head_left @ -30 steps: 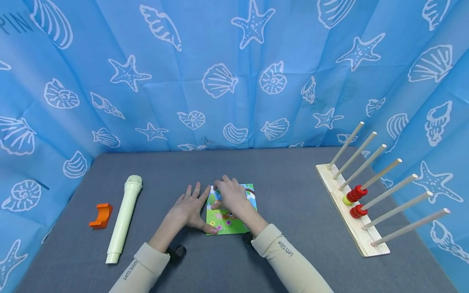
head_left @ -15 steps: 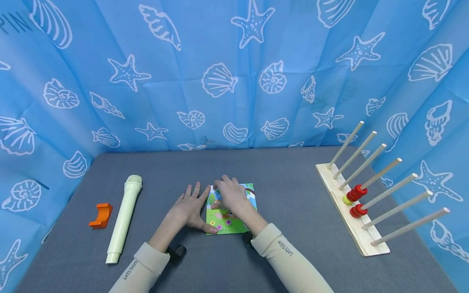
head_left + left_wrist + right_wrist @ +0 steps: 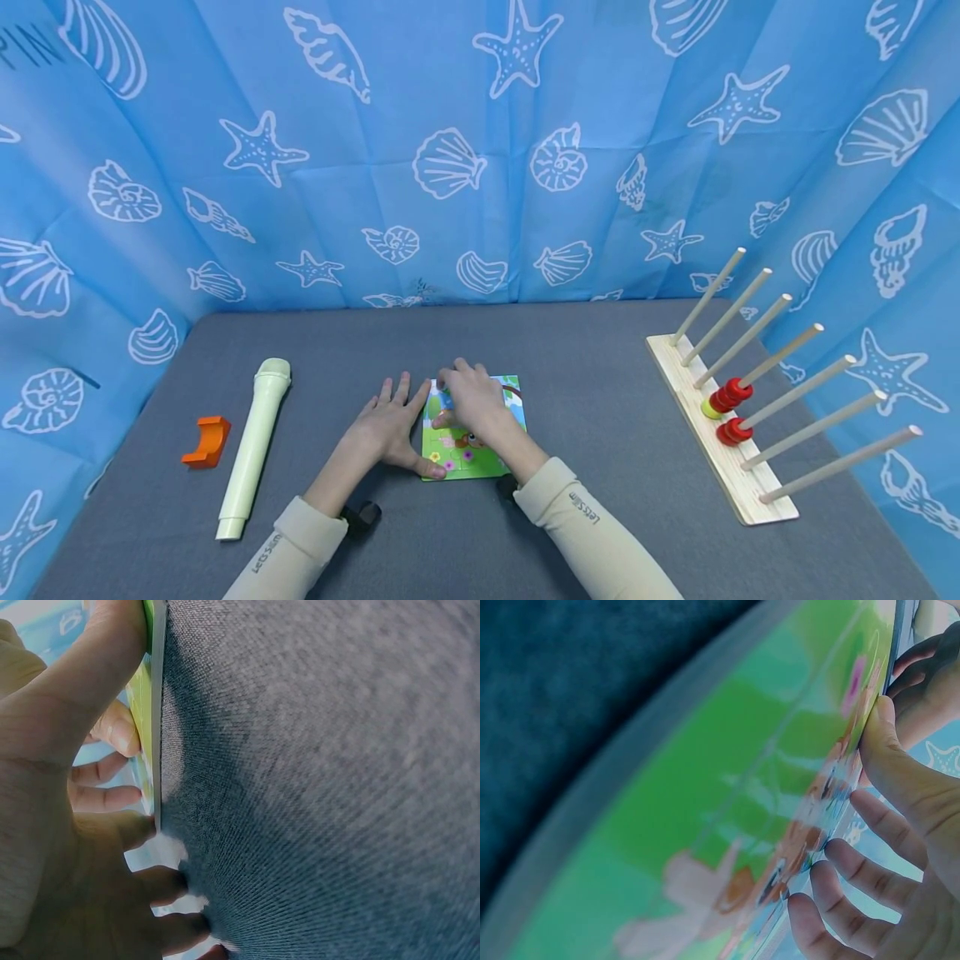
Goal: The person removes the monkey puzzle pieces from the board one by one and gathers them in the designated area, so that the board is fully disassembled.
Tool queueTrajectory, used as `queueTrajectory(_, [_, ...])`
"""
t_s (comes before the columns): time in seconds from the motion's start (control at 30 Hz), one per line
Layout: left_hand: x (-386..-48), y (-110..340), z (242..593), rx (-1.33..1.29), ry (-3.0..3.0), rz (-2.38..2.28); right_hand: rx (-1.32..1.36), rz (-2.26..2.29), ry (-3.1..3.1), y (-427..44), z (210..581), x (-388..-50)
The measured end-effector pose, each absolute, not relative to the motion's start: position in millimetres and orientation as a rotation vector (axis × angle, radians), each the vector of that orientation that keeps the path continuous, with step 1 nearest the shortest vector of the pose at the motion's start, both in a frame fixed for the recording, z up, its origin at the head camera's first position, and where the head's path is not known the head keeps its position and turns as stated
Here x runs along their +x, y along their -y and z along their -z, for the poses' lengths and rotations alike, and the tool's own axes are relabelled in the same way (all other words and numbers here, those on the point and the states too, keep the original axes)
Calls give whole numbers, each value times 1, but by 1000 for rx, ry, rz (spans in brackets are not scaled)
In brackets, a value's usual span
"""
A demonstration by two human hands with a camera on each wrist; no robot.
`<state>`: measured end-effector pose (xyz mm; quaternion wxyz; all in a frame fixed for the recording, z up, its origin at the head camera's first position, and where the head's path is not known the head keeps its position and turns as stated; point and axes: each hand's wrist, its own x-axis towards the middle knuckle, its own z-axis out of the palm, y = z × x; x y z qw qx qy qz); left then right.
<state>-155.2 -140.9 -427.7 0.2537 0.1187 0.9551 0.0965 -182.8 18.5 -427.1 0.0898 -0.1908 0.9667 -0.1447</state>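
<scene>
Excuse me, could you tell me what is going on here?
A person's left hand lies spread beside the left edge of a picture puzzle on the grey table, thumb over its near corner. The right hand touches the picture with its fingertips. A microphone lies left; a peg rack stands right.

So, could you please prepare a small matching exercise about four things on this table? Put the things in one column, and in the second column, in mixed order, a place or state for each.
Things
1. microphone-shaped toy
2. orange piece
3. picture puzzle
4. wooden peg stand

Places and states
A. lies beneath the right hand
B. carries red rings
C. long and pale green
D. curved, farthest left of the four

Right pairs: 1-C, 2-D, 3-A, 4-B
</scene>
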Motion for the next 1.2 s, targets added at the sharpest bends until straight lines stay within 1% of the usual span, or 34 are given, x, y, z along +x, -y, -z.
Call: queueTrajectory(1.2, [-156,140,429,306,-2595,-261,-565,443,-2867,-19,428,-181])
